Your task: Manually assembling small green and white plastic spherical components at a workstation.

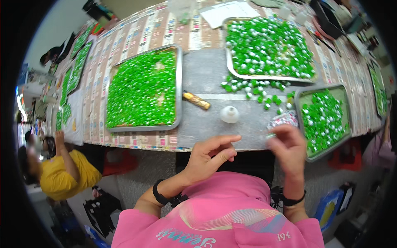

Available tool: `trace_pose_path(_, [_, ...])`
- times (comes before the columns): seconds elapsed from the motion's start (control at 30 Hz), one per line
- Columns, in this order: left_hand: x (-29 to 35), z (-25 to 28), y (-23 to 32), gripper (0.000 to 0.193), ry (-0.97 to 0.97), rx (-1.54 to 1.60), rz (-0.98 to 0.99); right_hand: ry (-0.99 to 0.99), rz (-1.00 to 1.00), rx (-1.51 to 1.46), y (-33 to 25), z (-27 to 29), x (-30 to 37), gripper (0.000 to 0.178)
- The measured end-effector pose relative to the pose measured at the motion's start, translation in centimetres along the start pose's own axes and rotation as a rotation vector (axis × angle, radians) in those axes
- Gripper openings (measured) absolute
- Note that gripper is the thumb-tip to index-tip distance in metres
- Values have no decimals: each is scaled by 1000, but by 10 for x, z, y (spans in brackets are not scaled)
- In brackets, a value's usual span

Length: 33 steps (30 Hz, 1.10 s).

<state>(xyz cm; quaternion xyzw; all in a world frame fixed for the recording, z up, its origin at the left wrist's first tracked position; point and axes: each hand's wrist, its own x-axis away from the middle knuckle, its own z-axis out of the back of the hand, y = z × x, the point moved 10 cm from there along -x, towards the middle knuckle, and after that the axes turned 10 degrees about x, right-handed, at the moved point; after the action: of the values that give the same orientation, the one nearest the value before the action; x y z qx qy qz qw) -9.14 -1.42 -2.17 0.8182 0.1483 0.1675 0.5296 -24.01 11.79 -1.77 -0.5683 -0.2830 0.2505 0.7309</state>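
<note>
At the table's near edge, my left hand point(209, 159) is raised with the index finger stretched out and the thumb apart from it; nothing shows between them. To its right my right hand point(291, 149), blurred by motion, pinches a small green-and-white piece point(271, 136) at its fingertips. A small white squeeze bottle point(230, 115) with a nozzle stands just beyond my hands. Loose green-and-white pieces point(260, 91) are scattered on the grey mat point(202, 76). Beside my right hand, a tray point(306, 124) contains more of them, and a crumpled silvery-red packet point(283, 120) lies close by.
A large tray point(179, 87) of green pieces in dense rows is at left; another tray point(269, 77) of green-and-white pieces is at far right. Between them lies a gold-patterned stick-shaped object point(196, 100). Paper sheets point(227, 12) lie behind. Someone in yellow point(70, 173) sits at left.
</note>
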Motion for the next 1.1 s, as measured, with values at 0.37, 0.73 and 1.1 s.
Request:
trace_pose_path(0.37, [21,126,119,14,581,-1041,-558,828,362,1039,-35,119,15,24])
trace_pose_path(0.73, [-23,144,106,11,363,-1364,-379,203,559,661,-71,-32,-7,27])
trace_pose_path(1.1, [-30,127,112,5,146,-1448,-371,10,524,489,-54,-98,-33,49])
